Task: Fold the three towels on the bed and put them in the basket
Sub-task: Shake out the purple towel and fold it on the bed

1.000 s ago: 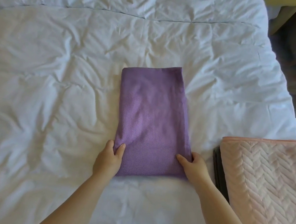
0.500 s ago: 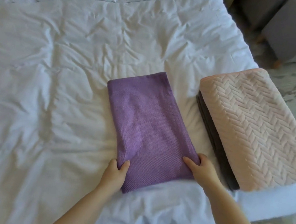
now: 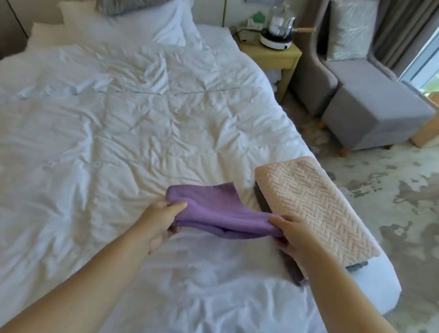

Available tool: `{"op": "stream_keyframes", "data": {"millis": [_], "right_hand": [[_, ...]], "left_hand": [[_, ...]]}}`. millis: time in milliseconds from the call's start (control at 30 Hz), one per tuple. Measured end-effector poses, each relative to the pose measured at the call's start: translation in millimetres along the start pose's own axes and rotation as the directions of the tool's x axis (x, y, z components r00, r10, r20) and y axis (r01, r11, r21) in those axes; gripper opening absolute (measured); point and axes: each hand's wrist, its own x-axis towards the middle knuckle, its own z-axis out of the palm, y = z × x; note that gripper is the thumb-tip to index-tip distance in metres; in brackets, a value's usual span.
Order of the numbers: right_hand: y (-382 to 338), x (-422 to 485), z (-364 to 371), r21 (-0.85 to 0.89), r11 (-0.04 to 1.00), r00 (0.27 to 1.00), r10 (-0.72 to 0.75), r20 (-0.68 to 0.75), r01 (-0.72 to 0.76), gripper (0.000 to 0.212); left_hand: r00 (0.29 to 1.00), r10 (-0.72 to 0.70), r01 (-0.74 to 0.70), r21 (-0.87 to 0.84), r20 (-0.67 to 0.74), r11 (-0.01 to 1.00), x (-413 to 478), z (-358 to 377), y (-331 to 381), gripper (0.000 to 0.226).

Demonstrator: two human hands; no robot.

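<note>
Pinching the folded purple towel (image 3: 223, 212) at its near end with left grip (image 3: 160, 219) and right grip (image 3: 292, 234); near end raised off the bed (image 3: 89, 132), beside the pink towel (image 3: 318, 204) stacked on a grey towel (image 3: 260, 201). Keep both sides level and taut to save the folds; lift slowly, no swinging.

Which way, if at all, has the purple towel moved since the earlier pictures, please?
Yes: the purple towel is lifted off the bed, rightward toward the pink towel.
</note>
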Motion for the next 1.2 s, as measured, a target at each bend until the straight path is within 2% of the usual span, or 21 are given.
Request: {"op": "stream_keyframes", "data": {"millis": [133, 233, 367, 567, 767, 967, 1067, 1200], "right_hand": [[-85, 11, -15, 0.142, 0.986, 0.994, -0.098, 0.041, 0.091, 0.02], [-141, 33, -26, 0.181, 0.975, 0.987, -0.144, 0.065, 0.13, 0.015], [-215, 81, -35, 0.213, 0.962, 0.971, -0.2, 0.128, 0.17, 0.01], [-306, 144, -45, 0.088, 0.953, 0.929, -0.302, 0.216, 0.289, 0.012], [-369, 173, -65, 0.206, 0.894, 0.874, -0.437, 0.215, 0.397, 0.008], [-366, 180, -108, 0.156, 0.89, 0.871, -0.453, 0.188, 0.429, 0.013], [-329, 179, -139, 0.115, 0.891, 0.881, -0.452, 0.144, 0.438, 0.016], [-253, 166, -193, 0.079, 0.921, 0.918, -0.387, 0.082, 0.381, 0.004]], "left_hand": [[0.998, 0.038, -0.048, -0.178, -0.056, 0.983, 3, 26, 75, 0.012], [0.988, 0.119, -0.139, -0.239, -0.099, 0.961, 14, 55, 124, 0.005], [0.963, 0.204, -0.246, -0.266, -0.179, 0.932, 37, 97, 183, 0.008], [0.903, 0.285, -0.378, -0.275, -0.322, 0.884, 77, 148, 248, 0.017], [0.828, 0.421, -0.526, -0.25, -0.371, 0.813, 88, 188, 298, 0.017], [0.835, 0.44, -0.524, -0.235, -0.329, 0.819, 78, 224, 276, 0.015], [0.864, 0.405, -0.479, -0.237, -0.299, 0.845, 70, 241, 236, 0.013], [0.92, 0.318, -0.366, -0.208, -0.231, 0.907, 53, 266, 156, 0.013]]}}
